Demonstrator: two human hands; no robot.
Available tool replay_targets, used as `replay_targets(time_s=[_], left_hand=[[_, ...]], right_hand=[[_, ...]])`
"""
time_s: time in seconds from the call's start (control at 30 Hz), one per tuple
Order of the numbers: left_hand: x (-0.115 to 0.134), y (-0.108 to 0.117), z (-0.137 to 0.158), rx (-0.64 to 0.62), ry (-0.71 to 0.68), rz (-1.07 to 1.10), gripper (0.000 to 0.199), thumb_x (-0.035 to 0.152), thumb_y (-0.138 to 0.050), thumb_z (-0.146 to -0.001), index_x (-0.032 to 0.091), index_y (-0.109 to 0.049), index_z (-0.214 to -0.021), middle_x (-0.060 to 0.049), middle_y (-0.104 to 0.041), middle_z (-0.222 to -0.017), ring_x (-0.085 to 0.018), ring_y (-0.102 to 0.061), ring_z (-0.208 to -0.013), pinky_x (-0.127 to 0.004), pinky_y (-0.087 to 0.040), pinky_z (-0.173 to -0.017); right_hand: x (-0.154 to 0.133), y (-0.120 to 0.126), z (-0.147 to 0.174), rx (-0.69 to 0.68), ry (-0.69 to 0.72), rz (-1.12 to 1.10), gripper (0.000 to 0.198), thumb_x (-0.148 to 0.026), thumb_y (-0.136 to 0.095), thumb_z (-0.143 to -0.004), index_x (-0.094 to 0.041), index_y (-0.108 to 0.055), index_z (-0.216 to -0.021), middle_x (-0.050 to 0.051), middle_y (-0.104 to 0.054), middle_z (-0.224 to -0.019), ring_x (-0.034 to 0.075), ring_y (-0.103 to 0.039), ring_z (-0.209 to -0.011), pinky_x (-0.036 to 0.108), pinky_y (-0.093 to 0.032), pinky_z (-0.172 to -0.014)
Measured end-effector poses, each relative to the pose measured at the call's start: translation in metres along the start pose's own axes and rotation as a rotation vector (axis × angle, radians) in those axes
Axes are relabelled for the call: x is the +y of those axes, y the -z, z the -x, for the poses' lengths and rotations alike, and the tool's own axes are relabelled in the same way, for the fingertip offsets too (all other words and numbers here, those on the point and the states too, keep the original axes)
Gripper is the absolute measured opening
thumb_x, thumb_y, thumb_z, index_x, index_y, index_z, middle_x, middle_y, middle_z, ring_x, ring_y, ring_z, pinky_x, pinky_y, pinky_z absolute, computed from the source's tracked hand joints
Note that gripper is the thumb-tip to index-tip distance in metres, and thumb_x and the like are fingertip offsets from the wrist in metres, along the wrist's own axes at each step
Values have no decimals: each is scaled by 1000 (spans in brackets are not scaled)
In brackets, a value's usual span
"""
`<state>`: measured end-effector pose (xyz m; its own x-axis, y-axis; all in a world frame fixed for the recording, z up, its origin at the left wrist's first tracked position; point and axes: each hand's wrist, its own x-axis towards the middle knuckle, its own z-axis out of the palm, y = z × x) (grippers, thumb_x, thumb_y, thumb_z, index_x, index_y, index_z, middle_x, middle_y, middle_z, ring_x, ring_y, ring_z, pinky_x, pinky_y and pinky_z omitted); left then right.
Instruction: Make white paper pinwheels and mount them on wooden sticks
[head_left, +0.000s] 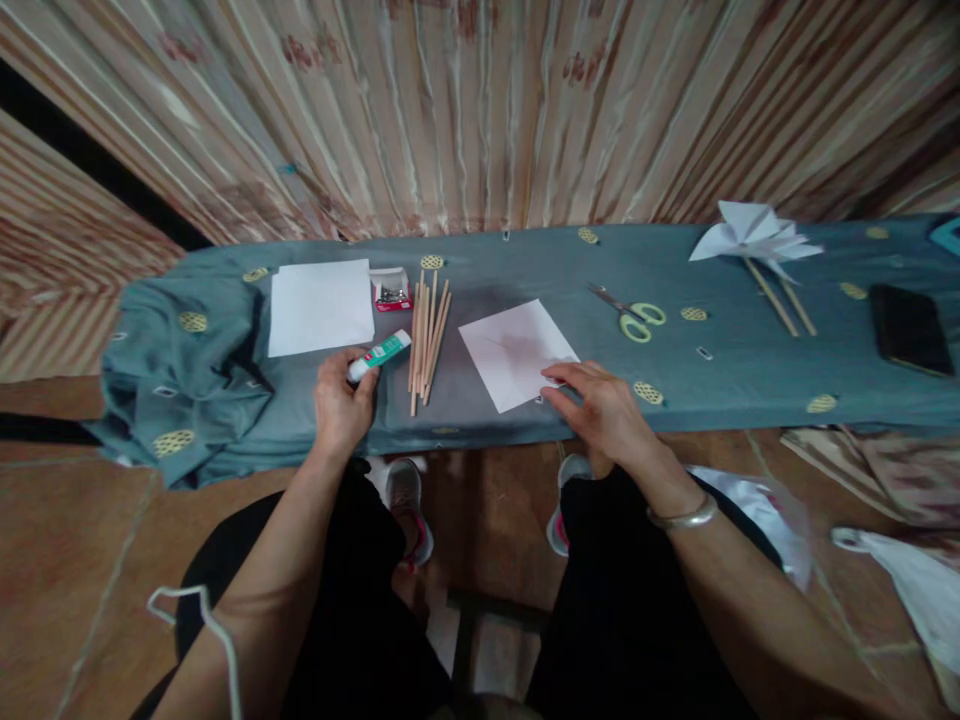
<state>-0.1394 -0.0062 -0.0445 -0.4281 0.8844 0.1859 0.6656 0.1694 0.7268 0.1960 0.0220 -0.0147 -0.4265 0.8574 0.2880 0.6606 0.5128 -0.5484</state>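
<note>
My left hand [343,403] is closed around a glue stick [384,352] with a teal and white barrel, its free end pointing up and to the right. In front of me a square white sheet of paper [510,350] lies turned at an angle on the cloth. My right hand [600,405] is at the sheet's right corner, thumb and forefinger slightly apart over its edge. Between the glue stick and the sheet lies a bunch of several thin wooden sticks [427,340]. Scissors [634,315] with green handles rest to the right of the sheet.
At the left are a stack of white paper [321,310] and a small red box [392,290] of metal pieces. White paper pinwheels [754,235] on sticks and a dark phone [911,328] lie at the right. A green patterned cloth [720,385] covers the narrow table; a curtain hangs behind.
</note>
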Motion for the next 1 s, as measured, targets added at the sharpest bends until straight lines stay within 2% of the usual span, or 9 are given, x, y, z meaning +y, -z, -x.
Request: replay_targets(time_s=[0.1,0.2,0.3,0.4,0.53,0.6,0.7,0.87,1.0], left_hand=[[0,1,2,21,-45,-81,29,29,-62,-79,15,-65,-104,-10,-65,-102,-28,-58,-99,-42,-45,-92],[6,9,4,51,-93,-125,39,32,-67,-79,14,-62,-113,-11,-64,-109,-31,-54,-107,-47,-42,-97],[22,11,12,52,-278,-132,42,36,-65,-84,18,-59,-121,-10,-60,-121,-33,-48,-119,-50,-36,-104],[45,-5,24,-66,-499,-45,26,31,-63,-87,23,-65,-112,-7,-64,-119,-29,-54,-115,-48,-40,-103],[71,-46,35,-389,-640,108,21,26,-59,-89,23,-68,-107,-8,-67,-120,-27,-55,-119,-49,-42,-104],[79,-62,35,-492,-652,158,27,23,-57,-88,23,-67,-113,-9,-66,-125,-27,-50,-128,-50,-39,-108],[84,-73,30,-576,-623,181,31,19,-54,-88,22,-67,-116,-10,-67,-126,-28,-52,-127,-52,-38,-109],[85,-69,20,-684,-584,196,44,25,-68,-78,20,-65,-121,-14,-64,-129,-32,-54,-125,-54,-38,-108],[80,-68,21,-695,-549,216,55,26,-77,-71,23,-63,-124,-13,-60,-136,-33,-50,-129,-56,-36,-110]], right_hand=[[2,-3,6,-47,136,92,36,-29,-66,-87,-14,-64,-120,15,-67,-123,29,-59,-117,48,-49,-100],[1,-12,10,-98,191,143,49,-31,-69,-85,-13,-58,-129,17,-60,-134,31,-54,-124,50,-47,-104],[-2,-21,12,-137,209,182,46,-29,-68,-86,-15,-59,-129,16,-61,-133,31,-54,-123,51,-47,-104],[-3,-26,13,-132,207,191,38,-27,-65,-88,-16,-62,-124,14,-64,-129,29,-55,-120,49,-48,-103],[-6,-28,12,-72,166,130,37,-30,-63,-89,-14,-64,-122,15,-66,-124,29,-56,-116,48,-50,-101],[-8,-27,10,-74,145,116,37,-31,-61,-90,-16,-63,-124,15,-66,-123,30,-56,-114,50,-51,-98],[-10,-25,8,-105,136,117,36,-31,-62,-89,-15,-63,-121,15,-65,-123,29,-57,-111,49,-52,-97],[-7,-22,5,-80,122,71,31,-29,-63,-89,-15,-65,-116,14,-67,-119,27,-59,-108,44,-54,-94],[-5,-21,4,-73,78,29,28,-29,-62,-90,-18,-66,-115,12,-70,-116,26,-61,-107,44,-54,-95]])
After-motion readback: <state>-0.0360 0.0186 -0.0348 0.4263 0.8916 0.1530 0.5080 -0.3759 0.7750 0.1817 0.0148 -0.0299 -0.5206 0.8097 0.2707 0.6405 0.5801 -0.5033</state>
